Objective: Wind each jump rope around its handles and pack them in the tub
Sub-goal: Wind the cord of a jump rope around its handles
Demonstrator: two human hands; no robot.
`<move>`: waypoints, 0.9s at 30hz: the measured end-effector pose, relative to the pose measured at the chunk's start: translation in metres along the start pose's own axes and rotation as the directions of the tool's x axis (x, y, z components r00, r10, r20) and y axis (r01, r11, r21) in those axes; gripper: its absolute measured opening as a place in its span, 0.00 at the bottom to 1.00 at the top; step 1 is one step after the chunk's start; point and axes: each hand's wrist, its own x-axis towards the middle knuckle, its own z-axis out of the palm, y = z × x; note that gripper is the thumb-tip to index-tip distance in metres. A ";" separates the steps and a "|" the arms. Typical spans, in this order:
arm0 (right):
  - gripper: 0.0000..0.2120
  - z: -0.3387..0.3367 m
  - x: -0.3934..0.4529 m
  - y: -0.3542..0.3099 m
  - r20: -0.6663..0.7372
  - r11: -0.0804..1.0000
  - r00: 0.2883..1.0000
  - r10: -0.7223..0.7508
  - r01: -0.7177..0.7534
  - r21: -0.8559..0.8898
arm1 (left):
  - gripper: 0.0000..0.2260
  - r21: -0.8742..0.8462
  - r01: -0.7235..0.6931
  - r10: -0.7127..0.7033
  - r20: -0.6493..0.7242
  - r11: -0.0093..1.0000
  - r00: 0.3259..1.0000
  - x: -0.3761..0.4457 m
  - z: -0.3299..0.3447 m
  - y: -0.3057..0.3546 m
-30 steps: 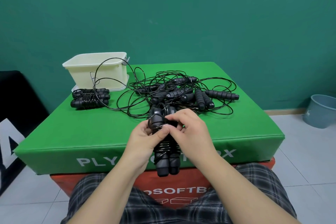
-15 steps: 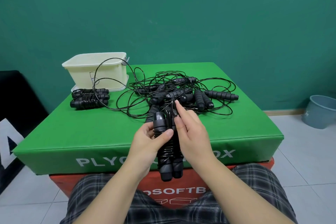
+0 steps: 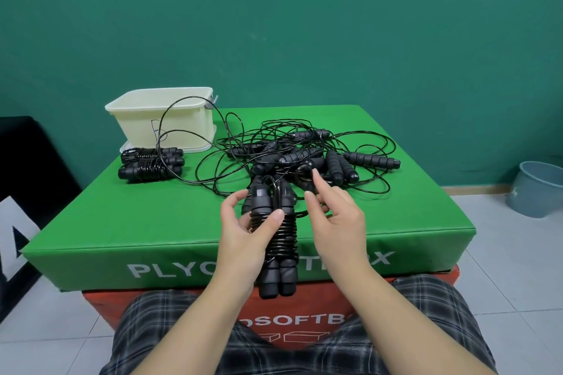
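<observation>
My left hand (image 3: 243,231) grips a wound black jump rope (image 3: 278,240), its two handles side by side with cord coiled round them, held upright over the near edge of the green box (image 3: 106,222). My right hand (image 3: 333,213) is just to its right, fingers spread; it seems off the bundle, though a short loop of cord shows near its fingertips. A tangle of unwound ropes (image 3: 304,158) lies behind. Two wound ropes (image 3: 150,163) lie at the left, in front of the cream tub (image 3: 161,125).
A cord loop arches over the tub's front. The green plyo box sits on a red one (image 3: 320,329). A grey-blue bucket (image 3: 537,192) stands on the tiled floor at right. My plaid-clad legs are below.
My right hand has come off the bundle and spread its fingers to the right. The left hand keeps the wound rope, now raised slightly and more upright.
</observation>
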 end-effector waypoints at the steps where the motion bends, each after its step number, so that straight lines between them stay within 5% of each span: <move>1: 0.24 -0.001 0.000 0.000 0.005 1.000 1.000 -0.001 0.001 -0.008 | 0.22 0.016 0.001 -0.001 0.010 1.000 1.000 0.000 0.000 0.000; 9: 0.27 -0.001 0.000 -0.003 0.034 0.999 0.999 0.008 -0.009 0.037 | 0.23 0.127 0.010 -0.026 0.127 0.992 0.992 -0.006 0.009 -0.007; 16: 0.28 0.002 0.000 -0.002 0.093 0.992 0.993 -0.070 0.079 -0.094 | 0.23 0.174 -0.023 0.003 0.112 0.984 0.994 -0.005 0.007 -0.006; 27: 0.18 0.001 0.003 0.001 0.056 0.958 0.975 -0.215 0.221 -0.184 | 0.23 0.172 -0.097 0.111 -0.077 0.980 0.991 -0.004 0.003 -0.002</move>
